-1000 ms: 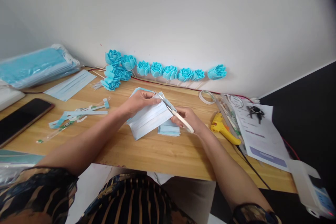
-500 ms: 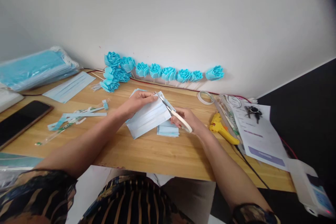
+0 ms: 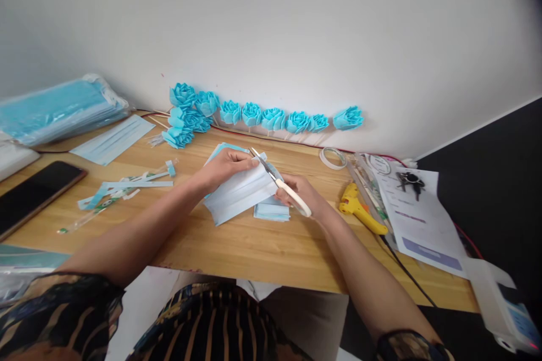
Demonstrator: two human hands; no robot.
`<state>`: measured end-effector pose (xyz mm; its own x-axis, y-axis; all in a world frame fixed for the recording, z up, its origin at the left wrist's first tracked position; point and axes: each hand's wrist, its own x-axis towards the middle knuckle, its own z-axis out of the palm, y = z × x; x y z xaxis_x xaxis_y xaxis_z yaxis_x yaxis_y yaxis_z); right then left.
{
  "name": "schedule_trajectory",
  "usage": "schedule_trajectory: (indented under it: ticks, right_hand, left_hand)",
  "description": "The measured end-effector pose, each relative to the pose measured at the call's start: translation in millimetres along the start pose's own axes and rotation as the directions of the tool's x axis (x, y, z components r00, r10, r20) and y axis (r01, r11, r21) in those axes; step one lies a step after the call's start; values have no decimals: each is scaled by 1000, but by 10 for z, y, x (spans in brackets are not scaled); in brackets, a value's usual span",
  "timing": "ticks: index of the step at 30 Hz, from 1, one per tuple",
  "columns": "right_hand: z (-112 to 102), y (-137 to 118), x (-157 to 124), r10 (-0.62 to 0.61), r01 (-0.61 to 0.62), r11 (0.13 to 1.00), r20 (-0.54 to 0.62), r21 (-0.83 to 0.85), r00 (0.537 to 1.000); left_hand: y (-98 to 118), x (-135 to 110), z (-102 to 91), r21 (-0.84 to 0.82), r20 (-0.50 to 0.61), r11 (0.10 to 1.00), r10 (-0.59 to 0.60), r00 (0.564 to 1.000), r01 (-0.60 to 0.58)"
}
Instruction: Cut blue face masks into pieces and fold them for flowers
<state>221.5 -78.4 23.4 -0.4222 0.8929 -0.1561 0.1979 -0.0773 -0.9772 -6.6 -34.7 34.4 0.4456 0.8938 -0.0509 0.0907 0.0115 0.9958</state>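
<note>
My left hand (image 3: 231, 166) pinches the upper edge of a pale blue face mask sheet (image 3: 239, 197) between thumb and fingers. White-handled scissors (image 3: 292, 196) are gripped in my right hand (image 3: 302, 189), their blades across the sheet's upper right edge, close to my left thumb. More blue sheets partly show beneath the held one, behind my left hand. A small stack of cut light blue pieces (image 3: 272, 212) lies on the table just below my right hand, partly covered by the sheet.
Several blue fabric flowers (image 3: 273, 119) line the wall. Left are a bag of masks (image 3: 55, 107), a loose sheet (image 3: 113, 140), cut strips (image 3: 127, 185) and a phone (image 3: 38, 197). Right are a tape roll (image 3: 332, 158), a yellow glue gun (image 3: 359, 210), papers (image 3: 419, 225) and keys (image 3: 410, 181).
The scissor blades have closed somewhat along the sheet's upper edge. The sheet has bent slightly, and my left thumb has shifted a little to the right.
</note>
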Motion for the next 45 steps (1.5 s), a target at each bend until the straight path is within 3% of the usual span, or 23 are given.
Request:
schedule_trajectory:
  ticks: [15, 29, 38, 45]
  right_hand:
    - [11, 53, 25, 13, -10, 995, -33, 102, 999]
    - [-11, 76, 34, 63, -61, 997, -40, 54, 997]
    - [-154, -65, -35, -158, 161, 987, -181, 1, 971]
    - [-301, -54, -47, -190, 207, 975, -189, 78, 963]
  left_hand:
    - [26, -10, -3, -51, 18, 999, -4, 1000, 5]
    - [33, -10, -13, -89, 27, 996, -27, 999, 29]
    - [-94, 58, -169, -76, 135, 994, -69, 988, 79]
    - [-238, 176, -302, 27, 16, 999, 36, 999, -36]
